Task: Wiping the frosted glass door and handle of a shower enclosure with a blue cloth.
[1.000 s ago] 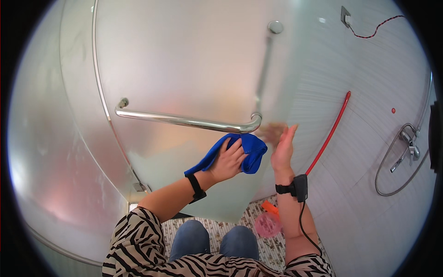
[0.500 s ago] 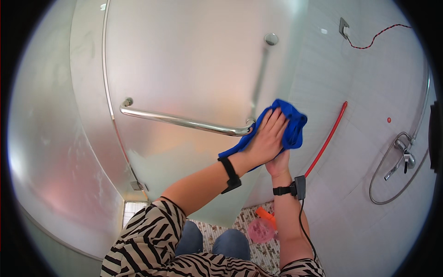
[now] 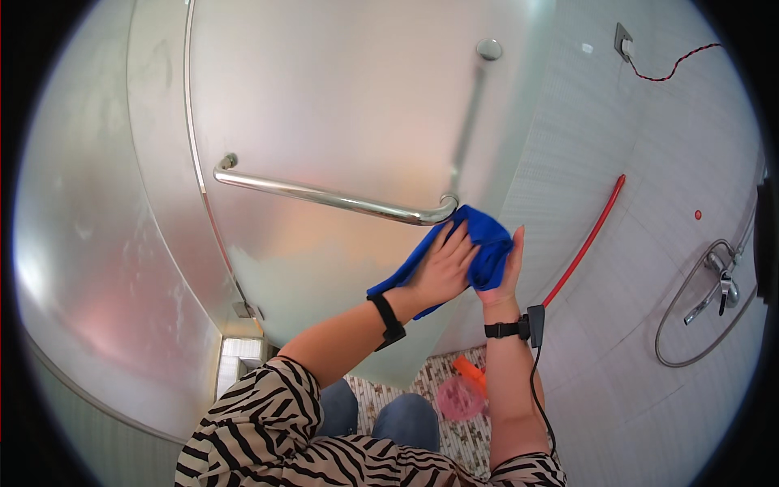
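A blue cloth [image 3: 489, 253] is folded over the free edge of the frosted glass door [image 3: 341, 105], just below the right end of the metal handle [image 3: 324, 196]. My left hand [image 3: 442, 264] presses it against the near face, fingers laid along the fabric and curled slightly into it. On the far side of the edge, my right hand [image 3: 505, 280] holds the cloth from the right. One of its digits points up beside the fabric; the other fingers are mostly hidden behind the cloth. A tail of cloth hangs under my left wrist.
A red hose [image 3: 586, 243] leans along the tiled wall to the right. Farther right hangs a shower mixer [image 3: 720, 272] with its looped hose. A pink basin [image 3: 459, 399] and an orange object [image 3: 471, 372] are on the mosaic floor [image 3: 365, 396]. A round metal knob [image 3: 489, 49] is on the glass.
Both hands and the cloth have slid down the door edge, away from the handle's end. The cloth is bunched smaller, and a digit of my right hand has come into sight.
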